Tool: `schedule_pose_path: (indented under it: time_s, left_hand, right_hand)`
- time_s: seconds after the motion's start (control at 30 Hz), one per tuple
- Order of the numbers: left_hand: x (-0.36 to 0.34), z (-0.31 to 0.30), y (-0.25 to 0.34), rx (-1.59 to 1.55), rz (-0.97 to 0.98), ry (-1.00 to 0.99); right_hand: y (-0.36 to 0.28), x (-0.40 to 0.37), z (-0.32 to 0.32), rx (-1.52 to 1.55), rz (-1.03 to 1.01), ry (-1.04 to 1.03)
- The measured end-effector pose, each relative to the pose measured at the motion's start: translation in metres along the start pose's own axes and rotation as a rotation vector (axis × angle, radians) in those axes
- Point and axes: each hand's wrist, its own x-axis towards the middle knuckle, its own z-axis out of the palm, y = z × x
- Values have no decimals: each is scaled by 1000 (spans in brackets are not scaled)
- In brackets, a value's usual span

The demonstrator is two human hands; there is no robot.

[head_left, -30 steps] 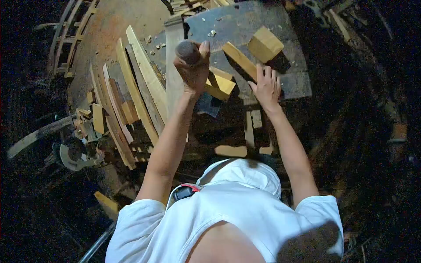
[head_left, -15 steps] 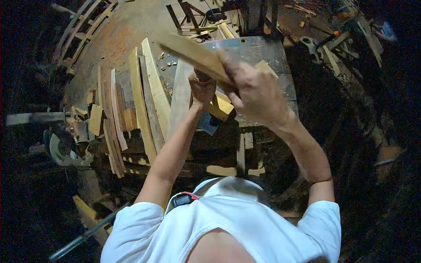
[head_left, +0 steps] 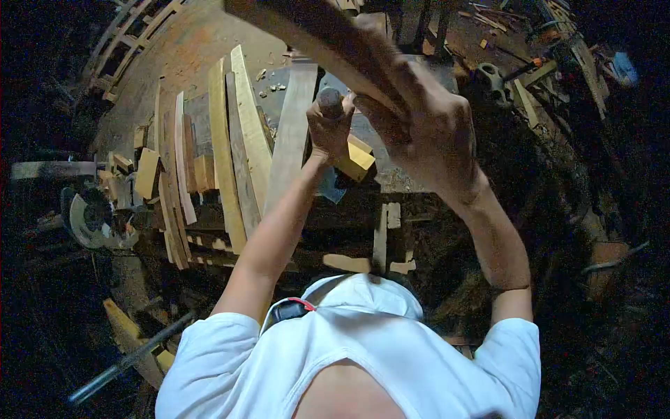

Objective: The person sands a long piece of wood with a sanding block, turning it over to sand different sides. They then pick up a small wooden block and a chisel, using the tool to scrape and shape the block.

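My left hand [head_left: 328, 133] is wrapped round an upright tool handle [head_left: 330, 100]; only its round, dark butt end shows, so its kind is hidden. My right hand [head_left: 436, 136] grips a long, thick piece of wood [head_left: 307, 42], raised above the bench and slanting up to the left past the top edge of the view. Just right of my left wrist lies a yellowish wooden block [head_left: 358, 162]. A wide grey-brown board [head_left: 289, 133] runs along the left side of my left hand.
Several long wooden strips [head_left: 227, 153] lie side by side to the left. A circular-bladed machine [head_left: 91, 220] stands at far left, near a metal bar [head_left: 132, 359]. Wood chips [head_left: 272, 89] litter the area beyond, and offcuts [head_left: 527, 105] are heaped at right.
My right hand has lifted the piece of wood higher, up and away from my left hand. The tool's butt end has come into sight; my left hand stays nearly in place.
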Motion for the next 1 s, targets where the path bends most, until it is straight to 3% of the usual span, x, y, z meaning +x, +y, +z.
schedule_pose_path:
  time_s: [0.03, 0.1, 0.13, 0.17, 0.23, 0.27, 0.37, 0.4, 0.5, 0.57, 0.63, 0.67, 0.73, 0.77, 0.83, 0.87, 1.0]
  left_hand:
    - [-2, 3, -9, 3, -7, 0]
    - [-3, 10, -7, 682, 382, 250]
    - [-2, 17, -4, 409, 242, 327]
    - [1, 20, -5, 403, 253, 326]
    - [-4, 23, -11, -289, -125, 263]
    - [-6, 23, -9, -288, -136, 262]
    - [-1, 14, 9, 87, -76, 210]
    - [-6, 24, -3, -179, -60, 410]
    - [0, 11, 7, 79, -167, 315]
    - [1, -2, 14, 232, -238, 273]
    - [2, -2, 23, -6, -121, 361]
    - [3, 3, 11, -346, -332, 384]
    - [7, 4, 1, -394, -346, 353]
    - [5, 1, -3, -440, -353, 328]
    - [4, 4, 6, -424, -349, 349]
    - [4, 3, 6, -392, -338, 339]
    - [2, 5, 0, -399, -296, 297]
  right_hand:
    - [-2, -2, 0, 5, 3, -4]
    - [-9, -5, -3, -227, 100, -440]
    - [3, -8, -1, -143, 133, -516]
    - [3, -4, -5, -151, 134, -507]
    - [-1, 7, -15, -159, 29, -349]
    - [-12, 15, -12, 18, -62, -60]
    - [-9, 0, -6, 1, -30, -2]
    - [3, -10, 1, 0, -28, -1]
    - [73, -61, 42, -171, 360, -191]
    - [94, -88, 66, -88, 386, -105]
    - [106, -123, 84, -23, 437, -15]
    - [111, -141, 92, -70, 594, -171]
    - [110, -155, 98, -78, 856, -398]
    - [111, -165, 105, -68, 859, -408]
    - [118, -192, 124, -360, 422, -99]
    - [91, -175, 111, -411, 391, -119]
    - [28, -188, 113, -81, 322, -370]
